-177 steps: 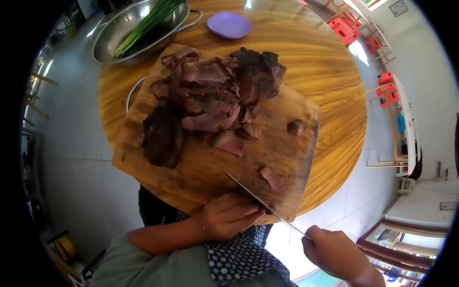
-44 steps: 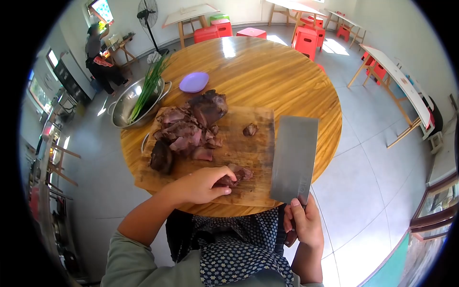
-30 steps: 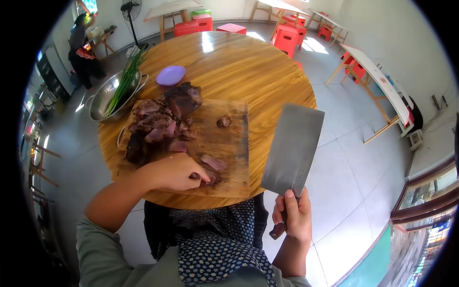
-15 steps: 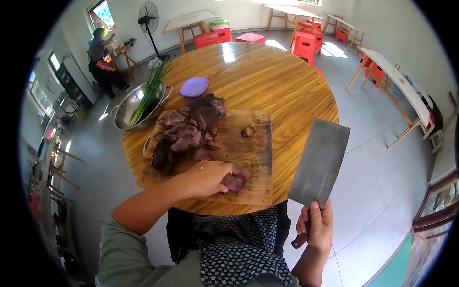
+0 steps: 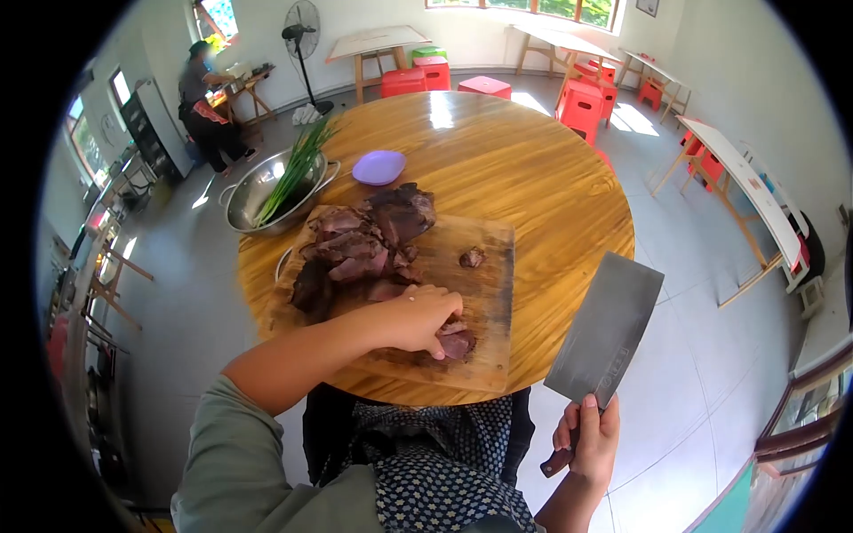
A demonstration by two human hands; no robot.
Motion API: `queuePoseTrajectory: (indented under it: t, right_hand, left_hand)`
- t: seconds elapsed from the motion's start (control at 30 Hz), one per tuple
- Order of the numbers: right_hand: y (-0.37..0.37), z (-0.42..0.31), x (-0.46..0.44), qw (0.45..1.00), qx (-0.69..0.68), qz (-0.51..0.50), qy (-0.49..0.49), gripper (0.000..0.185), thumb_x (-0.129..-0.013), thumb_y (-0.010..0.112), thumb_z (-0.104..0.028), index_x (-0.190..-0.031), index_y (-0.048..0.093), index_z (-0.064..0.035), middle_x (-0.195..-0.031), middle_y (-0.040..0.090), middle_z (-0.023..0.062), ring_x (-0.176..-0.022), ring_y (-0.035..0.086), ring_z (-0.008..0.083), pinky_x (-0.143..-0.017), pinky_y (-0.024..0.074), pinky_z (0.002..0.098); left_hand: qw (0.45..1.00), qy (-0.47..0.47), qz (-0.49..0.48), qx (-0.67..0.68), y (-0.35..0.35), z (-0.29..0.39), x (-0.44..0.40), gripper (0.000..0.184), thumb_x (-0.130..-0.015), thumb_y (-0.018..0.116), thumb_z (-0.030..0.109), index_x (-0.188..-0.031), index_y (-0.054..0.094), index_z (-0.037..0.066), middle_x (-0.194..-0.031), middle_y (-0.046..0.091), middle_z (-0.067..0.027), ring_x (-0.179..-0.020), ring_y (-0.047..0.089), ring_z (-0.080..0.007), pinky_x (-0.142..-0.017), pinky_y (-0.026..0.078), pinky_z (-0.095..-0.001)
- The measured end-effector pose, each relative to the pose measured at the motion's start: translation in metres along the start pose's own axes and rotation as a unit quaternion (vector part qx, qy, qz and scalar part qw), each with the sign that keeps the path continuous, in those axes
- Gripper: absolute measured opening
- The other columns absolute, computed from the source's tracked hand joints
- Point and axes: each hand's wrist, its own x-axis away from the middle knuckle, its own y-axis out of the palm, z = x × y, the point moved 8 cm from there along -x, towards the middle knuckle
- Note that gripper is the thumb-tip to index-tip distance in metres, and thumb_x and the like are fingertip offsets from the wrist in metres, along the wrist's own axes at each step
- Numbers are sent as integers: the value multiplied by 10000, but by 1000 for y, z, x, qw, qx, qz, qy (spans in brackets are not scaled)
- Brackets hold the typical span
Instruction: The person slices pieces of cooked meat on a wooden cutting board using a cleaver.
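Note:
My left hand point(image 5: 419, 318) is at the near part of a wooden cutting board point(image 5: 484, 293), its fingers curled around sliced dark meat point(image 5: 458, 345). The thumb presses the near side of the slices; part of them is hidden under the fingers. My right hand point(image 5: 593, 435) grips the dark wooden handle of a cleaver point(image 5: 606, 324). Its broad grey blade points up, beyond the board's right side. A pile of dark cooked meat chunks point(image 5: 351, 249) covers the board's left and far side. One small scrap of meat point(image 5: 473, 257) lies apart on the right.
The board lies on a round wooden table point(image 5: 569, 186). A steel basin point(image 5: 240, 206) with long green stalks point(image 5: 298, 173) and a purple plate point(image 5: 378, 167) stand at the far left. Beyond are red stools point(image 5: 579, 111), a standing fan point(image 5: 302, 40) and another person point(image 5: 209, 111).
The view has shifted slightly, so the scene sits a little lower and further right. My left hand's fingers are more curled around the meat slices. My right hand still holds the cleaver.

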Motion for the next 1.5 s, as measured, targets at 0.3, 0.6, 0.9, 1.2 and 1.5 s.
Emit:
queuePoseTrajectory:
  t: [0.3, 0.6, 0.9, 1.2, 1.5]
  right_hand:
    - [18, -15, 3, 998, 8, -63, -28, 100, -1086, 464, -148, -1011, 444, -86, -652, 447, 15, -464, 462, 127, -402, 408, 272]
    - [12, -4, -3, 998, -2, -39, -47, 150, -1101, 454, -207, -1229, 450, -128, -691, 444, 29, -431, 445, 120, -371, 422, 276]
    - [27, -11, 0, 997, 9, -66, -26, 120, -1098, 453, -166, -1156, 449, -61, -738, 460, 52, -487, 469, 130, -428, 447, 275]
    - [14, 1, -7, 999, -11, -42, -19, 139, -1101, 441, -173, -1178, 449, -58, -736, 466, 58, -474, 463, 136, -425, 446, 278]
    - [1, 6, -2, 1000, -20, -13, -5, 124, -1099, 445, -184, -1118, 448, -62, -713, 456, 52, -456, 457, 134, -414, 430, 284]
  left_hand:
    - [998, 29, 24, 48, 8, -8, 21, 382, -795, 837, 194, -1049, 607, 26, -1070, 683, -178, -1067, 645, -379, -856, 502, -469]
    - [967, -24, 252, 37, -138, -43, 76, 356, -839, 812, 195, -1075, 598, 36, -1007, 724, -174, -945, 711, -327, -805, 532, -415]
    - [905, -86, 372, -187, -152, -98, 72, 689, -797, 845, 367, -1358, 571, 75, -1376, 502, -132, -1283, 466, -345, -1039, 399, -443]
    - [953, 199, 215, 80, 19, 73, 10, 221, -874, 735, 146, -1054, 682, 30, -1069, 642, -134, -1035, 616, -342, -885, 504, -418]
    - [971, 156, 169, 67, 38, 43, -6, 62, -913, 561, -5, -948, 532, 36, -921, 561, -165, -907, 569, -380, -777, 470, -440]
